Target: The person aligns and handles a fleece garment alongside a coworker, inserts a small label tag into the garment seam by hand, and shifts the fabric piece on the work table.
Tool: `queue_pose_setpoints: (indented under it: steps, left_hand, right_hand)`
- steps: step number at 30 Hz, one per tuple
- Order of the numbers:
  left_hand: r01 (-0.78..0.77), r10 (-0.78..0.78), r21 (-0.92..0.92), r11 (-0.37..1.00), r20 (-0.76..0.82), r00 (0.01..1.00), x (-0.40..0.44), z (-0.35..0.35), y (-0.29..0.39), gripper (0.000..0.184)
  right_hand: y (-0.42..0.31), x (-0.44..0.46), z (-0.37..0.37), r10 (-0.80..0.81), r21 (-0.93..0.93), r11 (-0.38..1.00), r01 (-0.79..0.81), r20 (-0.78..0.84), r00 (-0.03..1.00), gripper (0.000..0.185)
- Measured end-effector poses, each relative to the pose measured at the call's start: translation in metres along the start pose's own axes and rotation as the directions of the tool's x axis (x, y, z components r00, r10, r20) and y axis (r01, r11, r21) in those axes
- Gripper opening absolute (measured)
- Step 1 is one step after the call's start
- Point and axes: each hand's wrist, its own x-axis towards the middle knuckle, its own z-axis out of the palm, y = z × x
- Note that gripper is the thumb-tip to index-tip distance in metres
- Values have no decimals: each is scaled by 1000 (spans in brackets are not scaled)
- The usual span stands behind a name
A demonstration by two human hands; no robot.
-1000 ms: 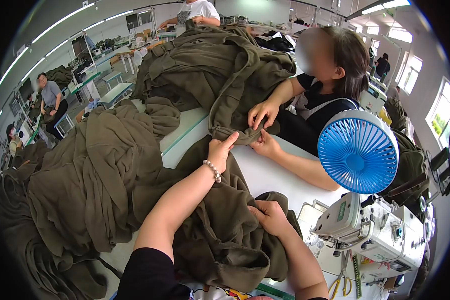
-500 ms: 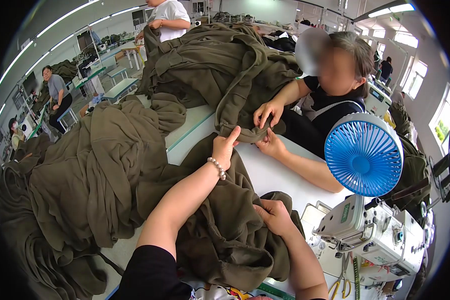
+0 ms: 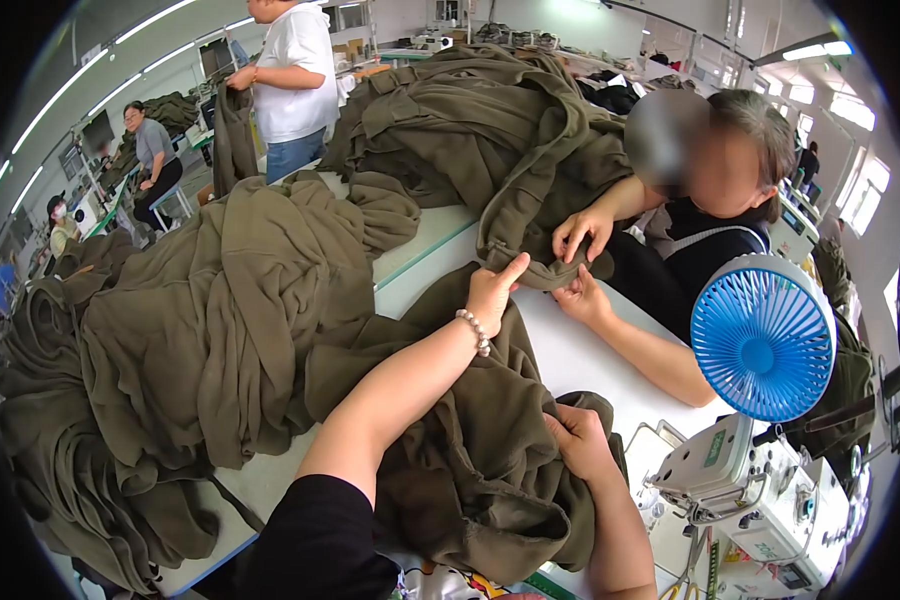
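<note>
My left hand, with a beaded bracelet at the wrist, is closed on the hem of an olive-green garment hanging down from the big heap. A co-worker's two hands pinch the same edge just to the right, close to my fingers. Lower down, my right hand is wrapped round the folds of another olive garment, bunched in front of me at the table edge. Its thumb lies on top, while the other fingers are partly hidden by cloth.
A large pile of olive garments covers the left. On the right stand a blue fan and a white sewing machine, with yellow-handled scissors below. The co-worker sits across; a person in white stands behind.
My view has swung slightly, so the scene sits further right and lower. The person in white has shifted left. Both my hands keep their hold on the cloth.
</note>
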Motion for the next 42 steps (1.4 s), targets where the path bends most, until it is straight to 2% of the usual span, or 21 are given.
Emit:
queue_pose_setpoints:
  steps: [6,22,26,29,33,38,42]
  left_hand:
    - [-18,18,-8,1000,-2,1000,-2,0,2,40]
    - [2,-2,72,997,-7,1000,15,-9,-12,37]
    - [-92,92,3,996,-39,995,16,-9,-13,36]
    - [-159,158,12,987,-222,962,19,-9,-12,36]
    - [-162,174,64,985,-312,934,33,-21,-24,38]
    - [-249,282,135,959,-367,886,22,-10,-12,37]
    - [-365,357,50,929,-366,859,27,-10,-15,37]
  right_hand:
    - [4,0,1,44,24,999,-44,10,999,32]
    - [5,0,2,27,83,996,-27,-5,1000,28]
    - [1,0,0,30,58,998,-30,2,1000,27]
    - [1,0,0,37,67,997,-37,3,999,27]
    - [-2,1,0,41,71,997,-42,13,999,27]
    - [-1,0,0,47,94,994,-48,13,999,27]
    - [0,0,0,34,73,997,-35,17,999,27]
